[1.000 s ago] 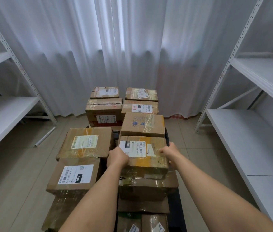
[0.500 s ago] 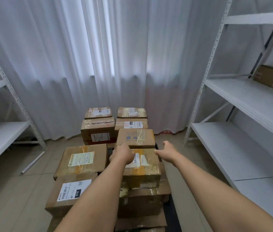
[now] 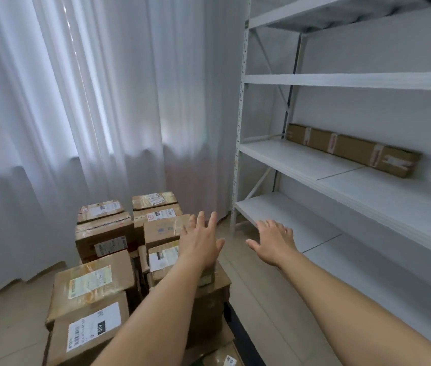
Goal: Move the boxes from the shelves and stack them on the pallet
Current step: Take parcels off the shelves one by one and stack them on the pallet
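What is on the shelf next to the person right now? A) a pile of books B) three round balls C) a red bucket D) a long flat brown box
D: a long flat brown box with tape bands lies at the back of the white shelf on the right; both hands, left hand and right hand, are open and hold nothing.

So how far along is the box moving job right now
Mostly done, it seems: many taped boxes already sit stacked on the pallet. Nothing is in hand; the left hand and right hand are both open and empty. Left: one long box lies on the right shelf. Other shelves are partly out of view.
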